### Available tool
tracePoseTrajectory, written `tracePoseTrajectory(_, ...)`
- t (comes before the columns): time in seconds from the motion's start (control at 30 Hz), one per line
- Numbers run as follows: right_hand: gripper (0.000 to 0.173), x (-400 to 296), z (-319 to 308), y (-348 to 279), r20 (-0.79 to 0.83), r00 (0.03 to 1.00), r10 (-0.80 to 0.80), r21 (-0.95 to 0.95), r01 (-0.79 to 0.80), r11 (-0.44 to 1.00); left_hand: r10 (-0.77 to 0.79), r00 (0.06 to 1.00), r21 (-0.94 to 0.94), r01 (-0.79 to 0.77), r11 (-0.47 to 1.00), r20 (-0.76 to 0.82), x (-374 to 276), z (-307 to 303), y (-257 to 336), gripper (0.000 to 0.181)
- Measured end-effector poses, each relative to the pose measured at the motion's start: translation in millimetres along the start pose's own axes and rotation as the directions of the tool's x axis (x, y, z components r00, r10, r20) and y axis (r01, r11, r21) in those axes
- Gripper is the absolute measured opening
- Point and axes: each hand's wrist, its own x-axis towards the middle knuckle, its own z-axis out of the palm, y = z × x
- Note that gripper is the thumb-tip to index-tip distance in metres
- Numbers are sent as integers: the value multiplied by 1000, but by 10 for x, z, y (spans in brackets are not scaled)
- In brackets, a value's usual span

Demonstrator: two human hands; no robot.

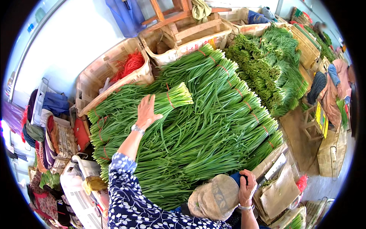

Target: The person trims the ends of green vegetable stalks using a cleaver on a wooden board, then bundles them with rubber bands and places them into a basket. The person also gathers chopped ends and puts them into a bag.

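My left hand (146, 112) lies flat, palm down, over the green leaves of a bundle of garlic chives (178, 96). Its pale cut ends point right, and red ties circle it. Beneath it spreads a wide pile of chive bundles (183, 143), many bound with red ties. My right hand (247, 186) is curled at the lower right, by a dark blue fabric edge (236, 178) and a beige towel-like cloth (216, 197). Something black shows under its fingers; whether it grips that is unclear. A knife (276, 166) with a broad blade lies beyond it.
A crate holding red ties (130, 65) stands at the upper left, beside a crate with a wooden stool (183, 25) on it. More green bundles (266, 68) are heaped at the upper right. A worn board (281, 190) lies right. Other people (333, 88) sit farther off.
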Motion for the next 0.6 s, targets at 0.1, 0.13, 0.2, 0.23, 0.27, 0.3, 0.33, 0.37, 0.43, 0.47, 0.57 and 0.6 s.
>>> tracePoseTrajectory(0.1, 17, 34, -9, -8, 2, 1000, 7, 3, -7, 1000, 37, 999, 96, -35, 995, -19, 351, 359, 96, 126)
tracePoseTrajectory(0.13, 17, 28, -14, 7, 8, 1000, 2, -3, -2, 1000, -3, 1000, 113, 2, 994, 11, 431, 450, 117, 128)
tracePoseTrajectory(0.2, 18, 27, -30, 6, -21, 1000, -4, 15, 5, 1000, -73, 995, 103, 67, 992, 61, 563, 631, 150, 134)
tracePoseTrajectory(0.23, 18, -14, -55, 13, -38, 999, -2, 23, 3, 1000, -80, 995, 123, 72, 990, 58, 616, 679, 155, 127)
tracePoseTrajectory(0.27, 19, -69, -79, 65, -68, 998, -18, 10, 19, 1000, -45, 999, 143, 42, 989, 17, 654, 752, 147, 118)
tracePoseTrajectory(0.3, 19, -125, -90, 114, -90, 996, -23, 19, 24, 1000, 3, 1000, 165, 0, 986, -16, 664, 785, 181, 108)
tracePoseTrajectory(0.33, 19, -138, -98, 153, -116, 993, -26, 28, 29, 999, 80, 992, 186, -61, 981, -96, 669, 781, 171, 87)
tracePoseTrajectory(0.37, 19, -187, -137, 213, -145, 989, -11, 29, 16, 999, 123, 988, 212, -102, 972, -93, 647, 711, 194, 77)
tracePoseTrajectory(0.43, 18, -233, -223, 300, -169, 982, 88, 28, -84, 996, 139, 969, 233, -90, 968, -205, 476, 520, 384, 73)
tracePoseTrajectory(0.47, 17, -252, -314, 363, -158, 977, 140, 26, -138, 990, 177, 951, 268, -106, 957, -254, 395, 466, 340, 72)
tracePoseTrajectory(0.57, 16, -607, -610, 813, -264, 948, 177, -77, -204, 976, 252, 941, 268, -189, 945, -225, 268, 276, 533, 76)
tracePoseTrajectory(0.6, 15, -767, -728, 911, -306, 921, 241, -74, -276, 958, 279, 939, 236, -230, 944, -202, 194, 164, 635, 81)
